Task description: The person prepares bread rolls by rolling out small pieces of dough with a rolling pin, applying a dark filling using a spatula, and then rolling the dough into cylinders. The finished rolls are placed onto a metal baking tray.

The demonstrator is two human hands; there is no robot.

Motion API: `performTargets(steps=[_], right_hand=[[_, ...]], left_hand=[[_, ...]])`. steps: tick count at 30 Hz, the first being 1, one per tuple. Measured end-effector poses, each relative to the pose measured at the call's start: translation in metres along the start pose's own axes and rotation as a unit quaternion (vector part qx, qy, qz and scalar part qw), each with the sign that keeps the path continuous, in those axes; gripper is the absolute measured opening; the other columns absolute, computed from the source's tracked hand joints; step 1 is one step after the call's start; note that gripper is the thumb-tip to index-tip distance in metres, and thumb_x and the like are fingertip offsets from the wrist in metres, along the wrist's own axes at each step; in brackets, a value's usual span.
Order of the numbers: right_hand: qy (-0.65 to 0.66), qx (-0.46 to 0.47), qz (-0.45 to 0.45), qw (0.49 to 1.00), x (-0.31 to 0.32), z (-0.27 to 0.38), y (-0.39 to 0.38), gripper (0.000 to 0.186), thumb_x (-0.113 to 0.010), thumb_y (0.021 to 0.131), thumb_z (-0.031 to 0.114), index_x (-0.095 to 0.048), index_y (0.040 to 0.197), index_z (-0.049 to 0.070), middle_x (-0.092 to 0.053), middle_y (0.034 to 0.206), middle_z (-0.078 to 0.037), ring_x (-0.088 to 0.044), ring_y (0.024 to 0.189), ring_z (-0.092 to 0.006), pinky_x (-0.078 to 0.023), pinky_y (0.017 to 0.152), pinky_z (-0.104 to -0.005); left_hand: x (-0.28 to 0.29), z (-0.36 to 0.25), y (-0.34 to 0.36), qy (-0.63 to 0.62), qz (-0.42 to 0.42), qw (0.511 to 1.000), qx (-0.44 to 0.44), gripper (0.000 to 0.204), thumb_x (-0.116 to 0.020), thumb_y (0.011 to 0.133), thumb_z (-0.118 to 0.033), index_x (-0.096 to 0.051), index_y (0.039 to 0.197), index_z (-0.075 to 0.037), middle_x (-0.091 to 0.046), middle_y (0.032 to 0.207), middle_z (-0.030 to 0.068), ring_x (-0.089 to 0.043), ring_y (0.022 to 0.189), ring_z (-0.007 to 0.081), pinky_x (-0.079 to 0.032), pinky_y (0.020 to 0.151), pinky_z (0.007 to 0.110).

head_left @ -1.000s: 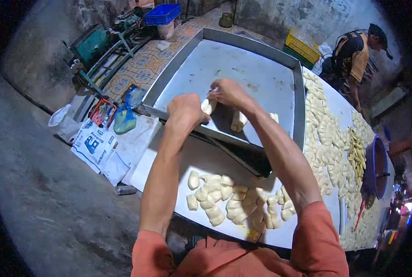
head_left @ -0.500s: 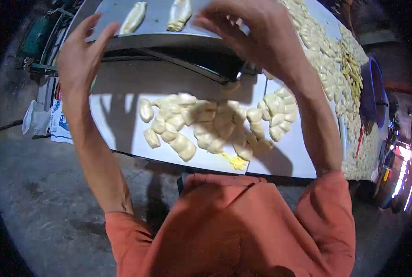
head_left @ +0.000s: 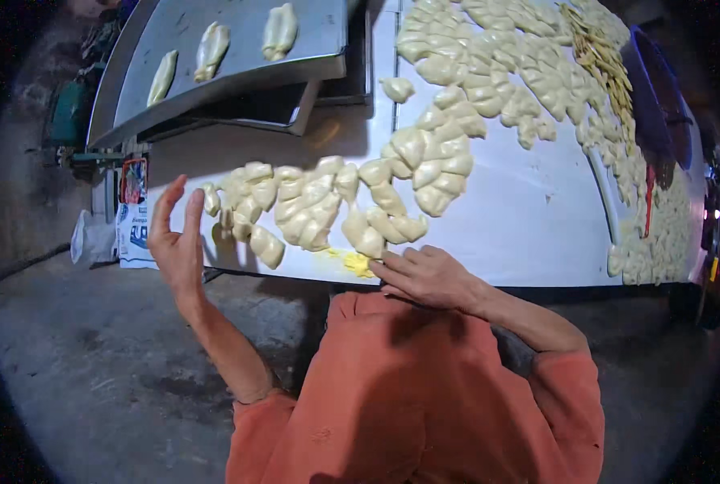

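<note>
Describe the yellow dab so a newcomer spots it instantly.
Find the white table. At its near edge, at the right hand's fingertips, is the yellow dab. Bright and smeary, it stands out from the pale, rounded dough pieces beside it.

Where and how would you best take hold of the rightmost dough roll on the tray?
Probably across its middle, coming from above: this dough roll is long and narrow, points away from the person, and lies apart from its neighbour, leaving both long sides reachable.
</note>
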State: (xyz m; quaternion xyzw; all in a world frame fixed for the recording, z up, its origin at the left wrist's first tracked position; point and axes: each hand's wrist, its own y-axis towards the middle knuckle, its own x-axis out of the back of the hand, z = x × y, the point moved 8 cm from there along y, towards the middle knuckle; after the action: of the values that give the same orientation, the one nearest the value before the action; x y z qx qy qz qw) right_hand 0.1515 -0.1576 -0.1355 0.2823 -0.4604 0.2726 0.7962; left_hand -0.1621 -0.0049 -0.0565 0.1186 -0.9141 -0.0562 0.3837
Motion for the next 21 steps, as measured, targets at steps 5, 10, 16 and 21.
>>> performTargets(steps=[5,10,16,21], right_hand=[[0.074,-0.004,0.006,0.997,0.014,-0.012,-0.032,0.031,-0.074,0.089,0.036,-0.065,0.1,0.009,-0.064,0.107,-0.005,-0.062,0.081,-0.0208,-0.051,0.064,-0.0344],[0.1,-0.27,-0.144,0.947,0.071,-0.077,-0.162,0.031,-0.078,0.086,0.026,-0.065,0.104,0.004,-0.069,0.105,-0.013,-0.067,0.105,-0.0325,-0.055,0.082,-0.0411],[-0.215,-0.505,-0.11,0.829,0.064,-0.094,-0.238,0.082,-0.057,0.095,0.06,-0.045,0.15,0.001,-0.045,0.154,-0.024,-0.039,0.147,-0.0389,-0.024,0.118,-0.063],[-0.047,-0.392,-0.083,0.915,0.048,-0.11,-0.181,0.091,-0.056,0.091,0.068,-0.041,0.154,0.005,-0.039,0.162,-0.014,-0.031,0.153,-0.0261,-0.016,0.121,-0.0664]], left_hand=[[-0.044,-0.053,-0.018,0.021,0.048,0.998,-0.041,0.035,-0.077,0.093,-0.017,-0.072,0.124,-0.002,-0.07,0.126,0.013,-0.063,0.122,0.0249,-0.047,0.103,0.036],[-0.029,-0.039,-0.048,0.061,0.041,0.996,-0.05,0.037,-0.071,0.098,-0.018,-0.067,0.13,0.0,-0.067,0.131,0.0149,-0.062,0.121,0.0242,-0.05,0.1,0.037],[-0.058,-0.04,-0.064,-0.048,0.061,0.996,0.053,0.036,-0.069,0.101,-0.019,-0.066,0.131,0.001,-0.066,0.131,0.0136,-0.061,0.12,0.0215,-0.051,0.1,0.035],[-0.132,-0.144,-0.067,-0.003,0.175,0.98,-0.094,0.036,-0.072,0.097,-0.015,-0.068,0.13,-0.003,-0.069,0.128,0.0117,-0.062,0.119,0.0224,-0.043,0.109,0.04]])
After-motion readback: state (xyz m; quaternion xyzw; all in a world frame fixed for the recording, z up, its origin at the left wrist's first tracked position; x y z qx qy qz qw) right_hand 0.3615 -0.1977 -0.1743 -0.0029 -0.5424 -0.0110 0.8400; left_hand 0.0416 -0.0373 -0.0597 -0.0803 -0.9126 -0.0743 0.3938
